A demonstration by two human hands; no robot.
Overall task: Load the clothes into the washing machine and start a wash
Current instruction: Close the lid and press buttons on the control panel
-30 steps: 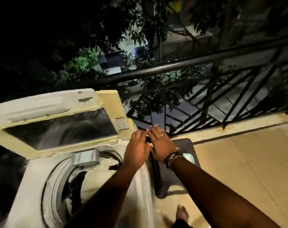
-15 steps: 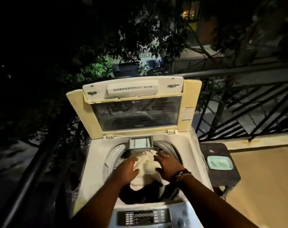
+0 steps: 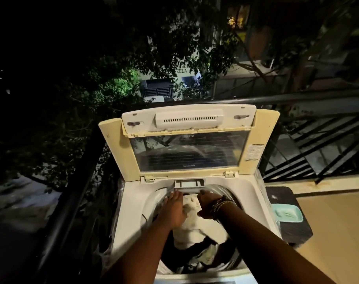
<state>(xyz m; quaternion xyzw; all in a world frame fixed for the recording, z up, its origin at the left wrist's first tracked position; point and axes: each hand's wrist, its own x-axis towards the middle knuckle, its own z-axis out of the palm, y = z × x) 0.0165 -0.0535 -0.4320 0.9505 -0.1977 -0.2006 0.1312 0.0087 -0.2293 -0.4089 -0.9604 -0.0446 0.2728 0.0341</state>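
Observation:
A white top-loading washing machine (image 3: 131,214) stands in front of me with its yellowed lid (image 3: 190,144) raised upright. A cream cloth (image 3: 197,230) lies on top of darker clothes inside the drum. My left hand (image 3: 173,210) rests flat on the left side of the cloth, fingers reaching toward the drum's back rim. My right hand (image 3: 207,206), with beaded bracelets on the wrist, presses on the cloth's right side. Both hands sit just below the small detergent drawer (image 3: 190,183).
A dark stool (image 3: 287,228) to the right of the machine carries a teal dish (image 3: 287,213). A black balcony railing (image 3: 297,97) runs behind and along the left. Tan tiled floor (image 3: 328,232) lies to the right. Trees and a building show beyond in the dark.
One second ago my hands were at the machine's right side; they moved into the drum onto the cream cloth and have pushed further back. The view has come closer over the machine.

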